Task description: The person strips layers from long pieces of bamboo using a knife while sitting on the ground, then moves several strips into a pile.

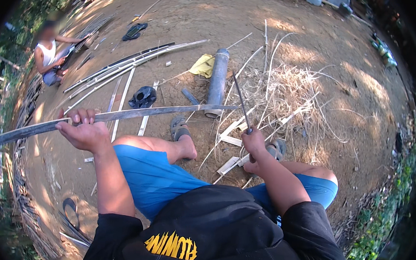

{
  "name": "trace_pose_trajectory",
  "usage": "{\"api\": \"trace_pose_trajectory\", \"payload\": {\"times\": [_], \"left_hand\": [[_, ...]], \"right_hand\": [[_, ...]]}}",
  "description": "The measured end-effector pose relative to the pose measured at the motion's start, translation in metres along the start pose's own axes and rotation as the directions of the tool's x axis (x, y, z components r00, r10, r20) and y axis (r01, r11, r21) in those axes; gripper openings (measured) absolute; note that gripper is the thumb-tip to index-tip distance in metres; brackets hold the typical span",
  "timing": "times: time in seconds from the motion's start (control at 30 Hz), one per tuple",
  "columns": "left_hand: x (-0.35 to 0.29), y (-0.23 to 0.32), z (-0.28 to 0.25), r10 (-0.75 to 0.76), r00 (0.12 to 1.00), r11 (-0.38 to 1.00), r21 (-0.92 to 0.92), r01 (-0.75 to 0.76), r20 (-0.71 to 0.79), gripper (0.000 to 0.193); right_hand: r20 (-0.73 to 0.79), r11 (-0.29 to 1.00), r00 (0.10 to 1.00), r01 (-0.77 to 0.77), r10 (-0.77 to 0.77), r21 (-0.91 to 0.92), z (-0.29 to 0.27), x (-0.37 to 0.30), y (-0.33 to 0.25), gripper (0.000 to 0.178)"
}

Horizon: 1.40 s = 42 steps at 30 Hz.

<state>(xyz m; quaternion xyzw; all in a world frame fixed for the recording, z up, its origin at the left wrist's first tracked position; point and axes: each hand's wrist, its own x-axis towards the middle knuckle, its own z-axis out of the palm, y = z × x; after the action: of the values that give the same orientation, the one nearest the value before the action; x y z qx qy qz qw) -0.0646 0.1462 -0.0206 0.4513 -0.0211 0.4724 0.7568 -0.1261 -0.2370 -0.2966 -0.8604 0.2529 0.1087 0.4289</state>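
My left hand point(86, 131) is closed around a long split-bamboo strip point(158, 111), which slants from the far left edge across to the middle. My right hand point(255, 142) grips the handle of a long knife point(240, 94). Its narrow blade points up and away from me, close to the strip's right end; I cannot tell whether they touch. Behind that end lies a thick grey tube point(218, 77), perhaps a bamboo section. Short pale pieces of split wood point(231, 140) lie by my right hand, between my sandalled feet.
Pale shavings point(291, 95) are heaped ahead to the right. Long bamboo strips point(125, 67) lie ahead to the left, near a black plastic bag point(143, 97) and a yellow cloth-like piece point(202, 65). Another person point(50, 56) sits at the far left. A loose sandal point(70, 212) lies near left.
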Motion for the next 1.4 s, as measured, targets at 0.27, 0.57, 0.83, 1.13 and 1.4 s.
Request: {"api": "trace_pose_trajectory", "payload": {"times": [0.27, 0.57, 0.83, 1.13, 1.4], "left_hand": [[0.002, -0.008, 0.021, 0.027, 0.997, 0.999, 0.019, -0.029, 0.077, 0.032], [0.001, -0.006, 0.039, 0.0, 0.984, 0.999, -0.044, 0.008, 0.179, 0.033], [0.005, -0.01, 0.038, -0.017, 0.956, 0.993, -0.109, 0.051, 0.293, 0.031], [0.008, -0.014, 0.051, -0.027, 0.939, 0.993, -0.1, 0.065, 0.344, 0.028], [0.023, -0.016, 0.048, -0.053, 0.894, 0.983, -0.135, 0.126, 0.445, 0.029]], "right_hand": [[0.151, 0.977, 0.965, 0.213, -0.215, 0.025, 0.051, -0.03, -0.062, 0.032], [0.21, 0.988, 0.97, 0.095, -0.119, 0.123, 0.062, 0.007, -0.063, 0.036], [0.243, 0.997, 0.968, 0.051, -0.063, 0.057, 0.048, 0.034, -0.035, 0.034], [0.178, 0.986, 0.974, -0.154, 0.141, 0.061, 0.06, 0.058, 0.03, 0.034], [0.257, 0.998, 0.966, -0.002, -0.013, 0.059, 0.051, 0.061, 0.001, 0.032]]}}
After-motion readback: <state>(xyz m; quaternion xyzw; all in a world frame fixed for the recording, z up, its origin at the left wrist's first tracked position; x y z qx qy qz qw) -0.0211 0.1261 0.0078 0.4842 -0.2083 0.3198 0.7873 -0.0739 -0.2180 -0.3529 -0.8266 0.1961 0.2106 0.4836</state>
